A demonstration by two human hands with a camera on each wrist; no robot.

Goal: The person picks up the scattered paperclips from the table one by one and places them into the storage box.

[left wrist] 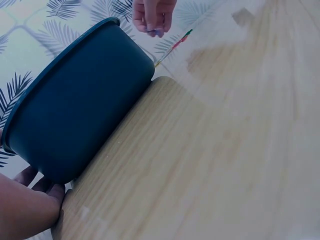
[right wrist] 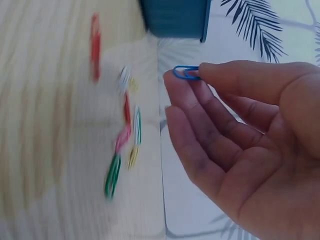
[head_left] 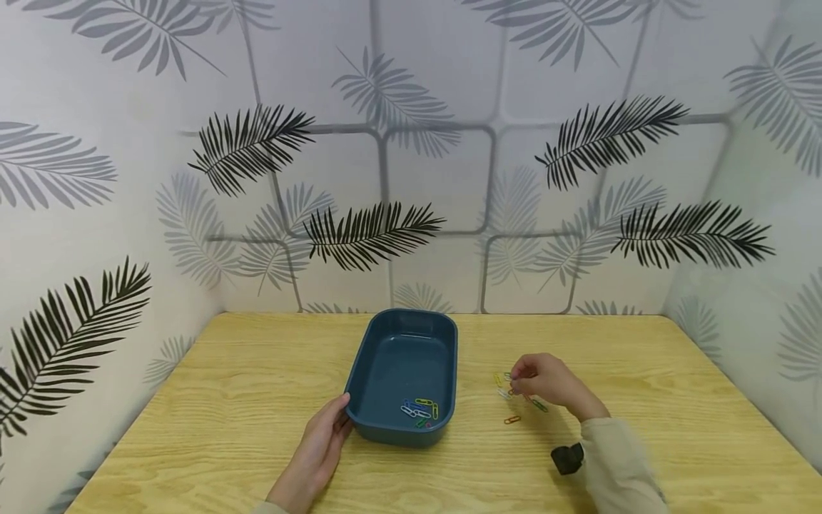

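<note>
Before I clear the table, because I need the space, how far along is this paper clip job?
Apparently done: several paper clips lie inside the blue tray. In hand: the right hand pinches a blue clip. Remaining: loose clips on the table beside the tray.

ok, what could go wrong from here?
1. The small blue wire paper clip is pinched by one end in the right hand, so it may slip before reaching the dark blue rectangular tray.
2. The loose multicoloured wire paper clips lie bunched on the pale wood-grain table; a grab there could scatter some or lift two.
3. The left hand holds one near corner of the tray; a jerk might slide it.
</note>
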